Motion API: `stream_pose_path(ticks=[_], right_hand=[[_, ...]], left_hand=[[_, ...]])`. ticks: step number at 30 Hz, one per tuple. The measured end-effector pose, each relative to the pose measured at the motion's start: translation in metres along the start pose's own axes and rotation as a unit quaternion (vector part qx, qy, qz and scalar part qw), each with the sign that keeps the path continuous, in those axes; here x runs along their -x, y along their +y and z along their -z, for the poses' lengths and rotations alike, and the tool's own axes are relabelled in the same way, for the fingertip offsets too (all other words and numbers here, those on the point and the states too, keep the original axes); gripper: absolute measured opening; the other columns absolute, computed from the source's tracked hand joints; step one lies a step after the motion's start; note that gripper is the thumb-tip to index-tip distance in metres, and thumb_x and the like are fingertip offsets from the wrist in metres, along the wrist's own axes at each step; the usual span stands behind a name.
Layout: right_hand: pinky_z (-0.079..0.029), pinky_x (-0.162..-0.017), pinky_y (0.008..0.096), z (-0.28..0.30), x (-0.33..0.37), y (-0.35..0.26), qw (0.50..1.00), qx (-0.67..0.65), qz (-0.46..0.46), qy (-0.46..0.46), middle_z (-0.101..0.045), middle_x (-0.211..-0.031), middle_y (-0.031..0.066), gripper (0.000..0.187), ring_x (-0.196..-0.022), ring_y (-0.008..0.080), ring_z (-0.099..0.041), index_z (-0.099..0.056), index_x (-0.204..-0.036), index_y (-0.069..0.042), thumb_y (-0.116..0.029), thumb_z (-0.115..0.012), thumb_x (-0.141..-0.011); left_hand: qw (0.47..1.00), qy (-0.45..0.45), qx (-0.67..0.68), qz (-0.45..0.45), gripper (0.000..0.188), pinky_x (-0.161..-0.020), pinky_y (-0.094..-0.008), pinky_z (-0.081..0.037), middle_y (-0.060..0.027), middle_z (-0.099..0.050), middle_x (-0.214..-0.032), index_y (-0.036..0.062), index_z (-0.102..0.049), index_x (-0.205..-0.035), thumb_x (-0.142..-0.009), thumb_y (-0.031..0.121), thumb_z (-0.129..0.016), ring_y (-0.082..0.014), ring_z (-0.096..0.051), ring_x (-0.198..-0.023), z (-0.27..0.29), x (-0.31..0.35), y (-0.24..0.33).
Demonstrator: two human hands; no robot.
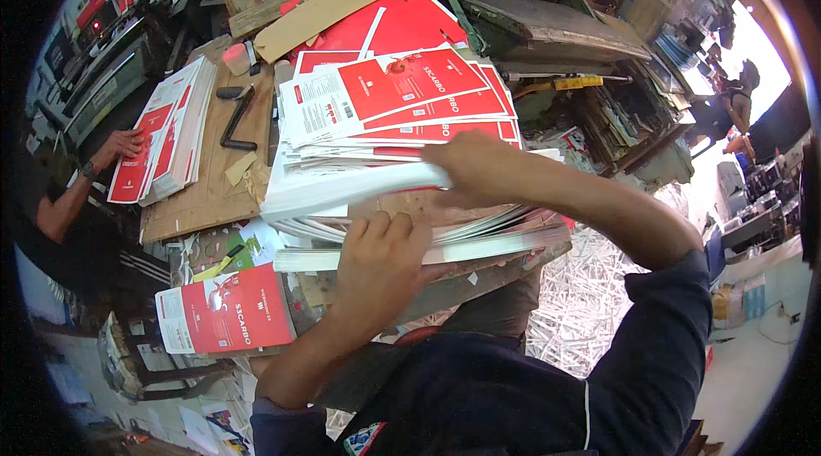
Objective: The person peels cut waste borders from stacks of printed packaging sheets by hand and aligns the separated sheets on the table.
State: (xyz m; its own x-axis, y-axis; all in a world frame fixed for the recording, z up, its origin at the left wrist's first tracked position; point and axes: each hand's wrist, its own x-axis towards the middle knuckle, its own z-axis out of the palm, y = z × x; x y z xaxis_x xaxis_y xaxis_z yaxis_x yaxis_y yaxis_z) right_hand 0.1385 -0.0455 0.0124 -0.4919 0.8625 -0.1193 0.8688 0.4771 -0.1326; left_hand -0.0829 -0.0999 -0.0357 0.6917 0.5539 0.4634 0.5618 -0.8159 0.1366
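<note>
My left hand is at the near edge of the wooden table, its fingers curled over the front of a thick stack of white-edged paper sheets. The sheets bow in the middle, leaving a gap behind the fingers. Slightly farther back, my right hand, blurred, grips the right end of a bundle of sheets; its fingertips are partly hidden. Just behind lies a fanned pile of red and white printed sheets.
At the left, another person's hand rests on a second printed stack. A black crank-shaped bar lies between the piles. One printed stack sits lower left. Paper strips cover the floor. Dark machinery stands behind.
</note>
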Motion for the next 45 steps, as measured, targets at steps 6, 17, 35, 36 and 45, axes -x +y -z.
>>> stream_pose_path(ticks=[6,17,35,36,45], right_hand=[[-0.056,-0.072,0.0516,0.004,0.061,0.025,0.983,0.039,-0.175,0.028,-0.071,-0.083,0.0157,0.039,-0.081,0.0396,-0.071,-0.062,-0.113,-0.012,-0.026,-0.075,-0.079],[-0.054,-0.067,0.0498,-0.041,0.032,0.098,0.988,0.096,-0.028,0.117,-0.069,-0.076,0.0135,0.044,-0.074,0.0363,-0.070,-0.060,-0.115,-0.016,-0.026,-0.077,-0.076],[-0.052,-0.075,0.0486,-0.073,0.046,0.223,0.946,0.116,-0.031,0.300,-0.070,-0.087,0.0170,0.032,-0.087,0.0404,-0.068,-0.068,-0.105,-0.011,-0.025,-0.078,-0.078],[-0.052,-0.075,0.0486,-0.077,0.063,0.219,0.943,0.124,-0.034,0.306,-0.070,-0.087,0.0170,0.032,-0.087,0.0404,-0.068,-0.068,-0.105,-0.011,-0.025,-0.078,-0.078],[-0.054,-0.072,0.0376,-0.062,0.252,0.134,0.912,-0.189,-0.268,0.245,-0.073,-0.086,0.0098,0.035,-0.077,0.0182,-0.067,-0.072,-0.105,0.000,-0.028,-0.082,-0.086]], left_hand=[[0.999,0.019,0.004,-0.035,0.040,-0.073,-0.0381,-0.043,-0.0038,-0.060,-0.077,0.0098,-0.065,-0.084,-0.073,0.046,-0.076,-0.0229,-0.058,-0.079,-0.005,0.005,-0.006],[0.985,0.039,0.045,-0.163,0.033,-0.067,-0.0320,-0.043,0.0027,-0.054,-0.074,0.0136,-0.064,-0.084,-0.070,0.043,-0.068,-0.0150,-0.055,-0.071,0.030,0.035,-0.010],[0.931,0.258,0.223,-0.130,0.049,-0.063,-0.0394,-0.046,-0.0013,-0.068,-0.084,0.0161,-0.067,-0.084,-0.061,0.052,-0.090,-0.0230,-0.064,-0.075,0.100,0.030,-0.032],[0.926,0.293,0.221,-0.092,0.049,-0.065,-0.0391,-0.049,-0.0034,-0.070,-0.083,0.0144,-0.069,-0.084,-0.060,0.050,-0.092,-0.0238,-0.066,-0.072,0.098,0.015,-0.047],[0.851,0.343,0.319,0.236,0.047,-0.072,-0.0288,-0.054,-0.0044,-0.072,-0.084,0.0035,-0.074,-0.096,-0.080,0.047,-0.084,-0.0112,-0.065,-0.075,0.162,0.035,-0.122]])
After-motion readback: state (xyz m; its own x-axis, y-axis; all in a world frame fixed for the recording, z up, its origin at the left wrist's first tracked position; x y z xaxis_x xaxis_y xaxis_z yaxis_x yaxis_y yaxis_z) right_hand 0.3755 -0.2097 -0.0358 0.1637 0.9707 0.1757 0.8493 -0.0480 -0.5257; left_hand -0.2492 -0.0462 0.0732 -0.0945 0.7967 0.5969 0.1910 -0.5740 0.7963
